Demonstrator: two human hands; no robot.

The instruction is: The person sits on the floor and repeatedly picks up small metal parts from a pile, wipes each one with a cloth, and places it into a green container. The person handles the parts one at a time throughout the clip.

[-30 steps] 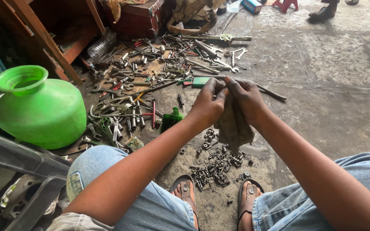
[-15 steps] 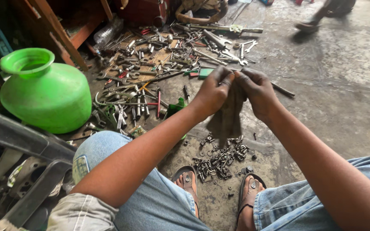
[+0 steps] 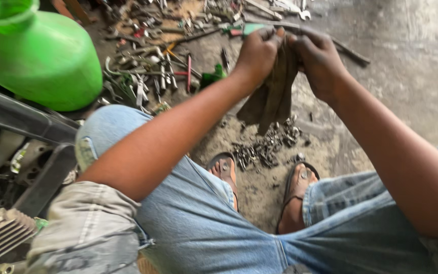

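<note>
- Now a dark, limp rag [image 3: 272, 96] hangs bunched between both hands, above the floor.
- Left hand [image 3: 257, 53] and right hand [image 3: 320, 61] pinch its top edge, fingers closed; whatever they rub inside is hidden.
- Below, greasy nuts and bolts [image 3: 267, 144] lie heaped on rough concrete floor [image 3: 406, 76].
- Beside, a smooth, round green pot [image 3: 39, 61].

The grey, stained concrete floor [image 3: 411, 76] carries a heap of nuts and bolts [image 3: 267, 147] between two sandalled feet [image 3: 259, 177], a spread of wrenches and sockets [image 3: 163, 66] at upper left, a green pot [image 3: 36, 61] beside them, and a long rod [image 3: 351, 50].
</note>
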